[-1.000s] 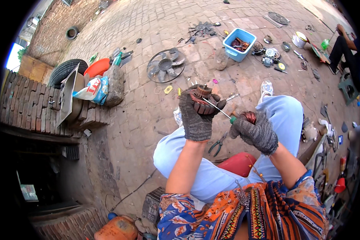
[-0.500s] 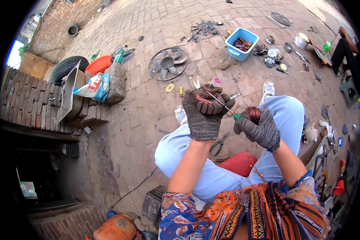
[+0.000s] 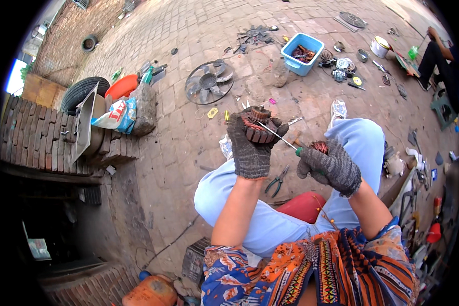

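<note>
My left hand, in a grey knit glove, grips a motor armature with a slotted rim, copper windings and a commutator on top. In my right hand, gloved alike, is a screwdriver with a green handle; its shaft reaches across to the armature's windings. A bundle of copper wire shows at the top of the right fist and seems held there too. Pliers with dark green handles lie on the bricks between my legs, below the armature.
Beyond my feet lies a fan. A blue tub holds copper scrap, with motor parts beside it. Left are a cement sack and a tyre. Another person sits at the far right; scattered tools lie nearer.
Both hands have shifted slightly left along with the whole view. The screwdriver tip has moved lower on the armature, and the right hand has turned a little.
</note>
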`<state>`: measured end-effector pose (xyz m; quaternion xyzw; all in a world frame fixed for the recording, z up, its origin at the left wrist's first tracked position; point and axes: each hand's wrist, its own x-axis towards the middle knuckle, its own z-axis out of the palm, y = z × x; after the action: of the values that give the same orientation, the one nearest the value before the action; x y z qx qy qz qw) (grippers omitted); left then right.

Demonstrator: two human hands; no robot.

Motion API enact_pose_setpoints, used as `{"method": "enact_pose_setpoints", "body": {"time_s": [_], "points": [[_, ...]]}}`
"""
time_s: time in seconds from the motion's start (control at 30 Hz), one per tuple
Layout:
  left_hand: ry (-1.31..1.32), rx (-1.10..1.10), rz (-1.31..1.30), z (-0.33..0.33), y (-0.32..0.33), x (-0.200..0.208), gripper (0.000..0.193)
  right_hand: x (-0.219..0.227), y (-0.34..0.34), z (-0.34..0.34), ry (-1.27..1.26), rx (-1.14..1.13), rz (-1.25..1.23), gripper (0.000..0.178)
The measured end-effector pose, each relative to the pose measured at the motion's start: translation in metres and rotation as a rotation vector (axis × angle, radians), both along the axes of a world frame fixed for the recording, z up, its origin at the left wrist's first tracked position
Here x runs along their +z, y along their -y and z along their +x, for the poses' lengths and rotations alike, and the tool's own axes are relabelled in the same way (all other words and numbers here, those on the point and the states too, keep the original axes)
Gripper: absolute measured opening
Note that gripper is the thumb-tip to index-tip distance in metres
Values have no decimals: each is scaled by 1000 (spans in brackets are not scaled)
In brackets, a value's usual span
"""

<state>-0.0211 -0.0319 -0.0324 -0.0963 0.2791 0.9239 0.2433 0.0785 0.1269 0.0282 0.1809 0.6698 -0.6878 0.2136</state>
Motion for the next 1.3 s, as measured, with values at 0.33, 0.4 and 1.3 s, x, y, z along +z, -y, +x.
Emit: {"method": "enact_pose_setpoints", "body": {"time_s": [0.33,0.4,1.3], "points": [[-26,-26,-32,5,-16,-2,54,-43,5,16,-12,-277,-233,30],[-28,-30,-40,7,-16,-3,53,-34,-2,16,8,-175,-146,30],[-151,-500,29,35,-77,13,70,-80,-67,36,-546,-494,15,45]]}}
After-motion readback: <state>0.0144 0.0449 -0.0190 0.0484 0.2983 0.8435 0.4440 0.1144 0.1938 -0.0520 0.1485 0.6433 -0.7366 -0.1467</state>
